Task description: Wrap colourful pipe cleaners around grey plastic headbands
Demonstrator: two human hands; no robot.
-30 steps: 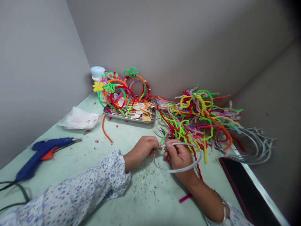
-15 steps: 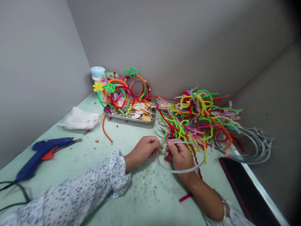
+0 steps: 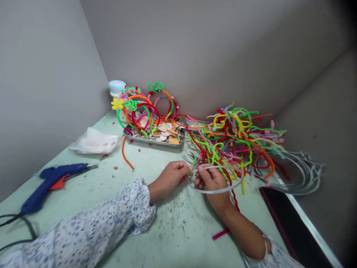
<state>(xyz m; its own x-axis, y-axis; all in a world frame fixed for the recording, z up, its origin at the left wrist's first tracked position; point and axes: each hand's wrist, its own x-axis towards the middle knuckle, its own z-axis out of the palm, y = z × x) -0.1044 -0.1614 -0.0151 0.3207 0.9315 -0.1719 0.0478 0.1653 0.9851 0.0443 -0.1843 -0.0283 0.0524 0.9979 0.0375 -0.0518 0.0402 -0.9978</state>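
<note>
The band point(image 3: 213, 192), its near side raised since before, points its bow toward 3 o'clock, long axis 9-to-3. It is pinched by the right hand point(image 3: 216, 185); at its 9 o'clock end, the left hand's point(image 3: 173, 176) fingertips are pressed together.

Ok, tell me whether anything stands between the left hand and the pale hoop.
Nothing visible does: the left hand is right at the pale hoop, which the right hand grips. The fuzzy stems lie heaped beyond.

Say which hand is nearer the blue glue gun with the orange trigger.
Left. The left hand is right of the glue gun, past its tip; the right hand is farther right.
</note>
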